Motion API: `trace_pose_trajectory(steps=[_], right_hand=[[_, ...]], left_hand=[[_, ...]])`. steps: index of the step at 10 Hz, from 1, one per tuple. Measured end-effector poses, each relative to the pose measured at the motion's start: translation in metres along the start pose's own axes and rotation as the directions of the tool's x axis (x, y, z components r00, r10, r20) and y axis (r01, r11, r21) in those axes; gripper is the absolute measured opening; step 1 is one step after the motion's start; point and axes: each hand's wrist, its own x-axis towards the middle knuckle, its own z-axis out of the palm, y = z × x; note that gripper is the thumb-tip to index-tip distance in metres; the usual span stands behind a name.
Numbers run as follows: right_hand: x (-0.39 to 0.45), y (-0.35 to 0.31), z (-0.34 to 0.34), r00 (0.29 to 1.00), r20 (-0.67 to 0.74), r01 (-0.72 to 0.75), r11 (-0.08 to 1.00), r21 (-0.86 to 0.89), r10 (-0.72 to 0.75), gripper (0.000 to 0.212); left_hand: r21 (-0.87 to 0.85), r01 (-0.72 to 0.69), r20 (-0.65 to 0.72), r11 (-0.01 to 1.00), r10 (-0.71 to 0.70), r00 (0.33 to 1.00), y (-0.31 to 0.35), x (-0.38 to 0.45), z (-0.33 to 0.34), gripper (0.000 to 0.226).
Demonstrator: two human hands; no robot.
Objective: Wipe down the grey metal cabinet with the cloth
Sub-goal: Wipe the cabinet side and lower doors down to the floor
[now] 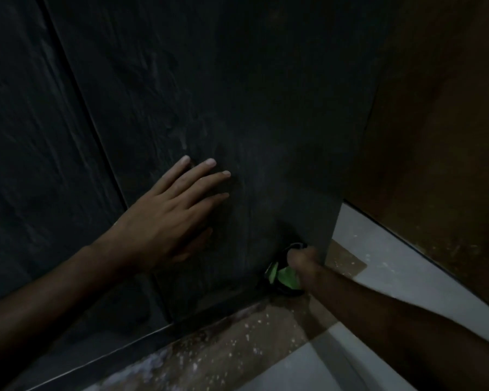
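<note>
The grey metal cabinet (215,88) fills most of the dim view, its face streaked with dust. My left hand (170,215) lies flat on the cabinet's lower panel, fingers straight and spread. Low at the cabinet's right corner, my right hand (304,259) grips a green and black cloth (280,273) against the metal near the bottom edge. Part of the cloth is hidden under my fist.
A brown wall or door (441,136) stands right of the cabinet. Below lies a floor of white tiles (359,238) and speckled brown tiles (232,345). A vertical seam (91,122) divides the cabinet's panels on the left.
</note>
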Motion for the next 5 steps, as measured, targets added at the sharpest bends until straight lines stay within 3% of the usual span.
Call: trace_pose_trajectory(steps=[1, 2, 3, 4, 5], right_hand=[[-0.011, 0.005, 0.025, 0.992, 0.124, 0.055, 0.986, -0.156, -0.036, 0.034], [-0.031, 0.024, 0.050, 0.967, 0.248, 0.134, 0.937, -0.322, -0.053, 0.062], [-0.077, -0.024, 0.017, 0.990, 0.092, 0.122, 0.973, -0.195, -0.106, 0.052], [-0.062, -0.063, -0.017, 0.989, -0.092, 0.106, 0.989, -0.107, -0.116, 0.041], [-0.085, -0.082, -0.023, 0.962, -0.143, 0.231, 0.972, -0.033, -0.233, 0.020]], left_hand=[[0.007, 0.038, -0.054, 0.999, -0.038, 0.998, -0.007, 0.001, -0.007, 0.060], [0.035, 0.076, -0.069, 0.996, -0.074, 0.995, -0.006, 0.002, -0.008, 0.062], [0.043, 0.091, -0.085, 0.995, -0.088, 0.993, -0.008, 0.000, -0.013, 0.064], [0.062, 0.128, -0.142, 0.990, -0.118, 0.983, -0.020, -0.006, -0.023, 0.066], [0.083, 0.200, -0.217, 0.976, -0.178, 0.960, -0.033, -0.008, -0.030, 0.069]])
